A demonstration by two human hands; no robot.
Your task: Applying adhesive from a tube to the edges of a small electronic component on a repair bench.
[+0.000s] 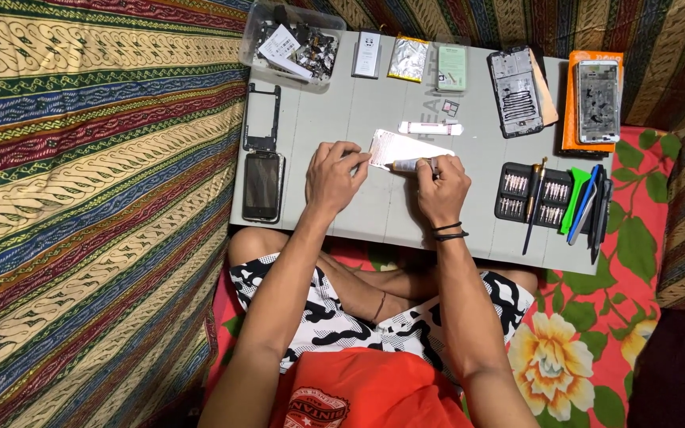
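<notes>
- Centrally, a thin white panel (407,148), phone-shaped and pale with faint reddish speckling, is seen lying flat on a grey work mat (342,119) laid over the person's crossed legs.
- Its left edge is pinned by the fingertips of the left hand (333,176), whose fingers are curled down onto it.
- A small tube with a dark tip (407,165) is gripped in the closed fingers of the right hand (440,188), its tip resting on the panel's lower edge; the tube's rear is hidden inside the fist.
- Just above the panel, a second small white tube (430,128) is laid on the mat.
- At the mat's left edge, a dark phone (262,186) and an empty black frame (263,117) are placed.
- To the right, a black screwdriver bit set (531,196) is flanked by green and blue pry tools (584,202).
- Along the top, a clear box of parts (291,41), a silver battery (408,59) and an opened phone chassis (515,91) are lined up; the box's contents are too small to make out.
- An orange box (592,99) lies beside the mat.
</notes>
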